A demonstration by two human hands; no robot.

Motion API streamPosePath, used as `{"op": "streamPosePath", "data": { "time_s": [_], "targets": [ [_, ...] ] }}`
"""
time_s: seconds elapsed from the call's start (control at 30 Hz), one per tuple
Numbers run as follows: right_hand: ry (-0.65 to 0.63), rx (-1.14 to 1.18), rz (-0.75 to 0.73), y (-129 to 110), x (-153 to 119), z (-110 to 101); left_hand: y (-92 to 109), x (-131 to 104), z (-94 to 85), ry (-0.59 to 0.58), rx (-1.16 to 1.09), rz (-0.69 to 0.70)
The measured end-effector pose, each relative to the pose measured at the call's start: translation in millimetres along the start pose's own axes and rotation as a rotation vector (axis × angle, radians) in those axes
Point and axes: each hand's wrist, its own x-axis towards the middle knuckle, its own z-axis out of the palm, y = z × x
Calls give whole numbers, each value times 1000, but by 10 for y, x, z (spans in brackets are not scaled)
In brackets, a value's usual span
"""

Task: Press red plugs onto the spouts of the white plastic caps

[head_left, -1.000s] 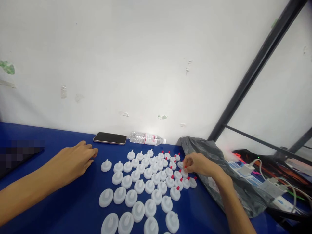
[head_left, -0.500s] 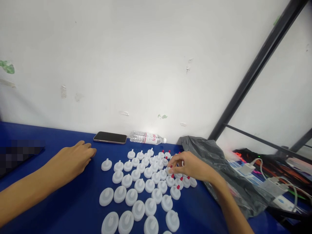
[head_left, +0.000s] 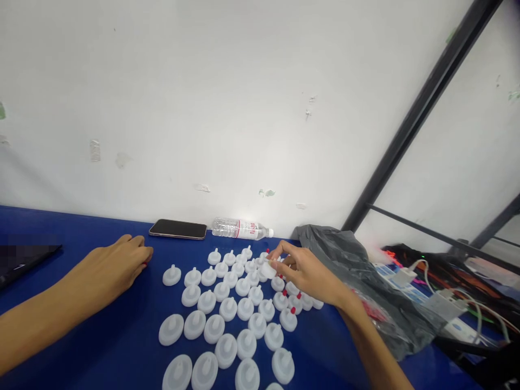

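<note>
Shifted leftward since the earlier frame, the right hand (head_left: 311,272) pinches a white spouted cap (head_left: 268,270), tilted between thumb and fingers; that piece now seems under control. Its forearm slants in past red-tipped caps (head_left: 288,320). The left hand (head_left: 117,261) curls palm-down over the blue worktop (head_left: 122,352), a red bit (head_left: 145,264) at its fingertips; its grip is unclear. Beyond lie a smartphone (head_left: 179,228) and plastic bottle (head_left: 239,229).

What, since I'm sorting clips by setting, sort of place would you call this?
Probably a makeshift indoor workspace: dozens of white nozzle caps, some red-tipped, are spread over a blue tabletop, with a smartphone and power strip nearby.
</note>
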Motion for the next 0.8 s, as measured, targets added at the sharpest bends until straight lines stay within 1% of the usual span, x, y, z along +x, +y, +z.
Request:
{"op": "streamPosePath", "data": {
  "time_s": [0.1,0.2,0.27,0.33,0.4,0.43,0.53,0.63,0.7,0.8],
  "targets": [
    [22,151,-37,-29,-1,58,1,9,11,17,-8,-15],
    [84,70,-84,-94,11,135,74,21,-35,91,-37,-54],
    [145,-25,-106,-153,10,199,185,5,-118,176,-131,-64],
    [224,-99,-146,-206,-1,287,343,-42,-222,287,-299,-42],
    [288,-136,-230,-248,-18,405,528,-112,-310,376,-494,5],
    [304,-144,-285,-264,-27,472,622,-153,-340,388,-576,27],
    [315,-165,-448,-304,-51,668,881,-276,-376,341,-758,79],
    [359,-205,-551,-329,-67,807,1078,-383,-379,286,-882,88],
    [396,-214,-595,-344,-77,858,1165,-434,-384,273,-923,79],
    [441,-198,-642,-373,-89,888,1227,-473,-388,255,-946,78]
  ]
}}
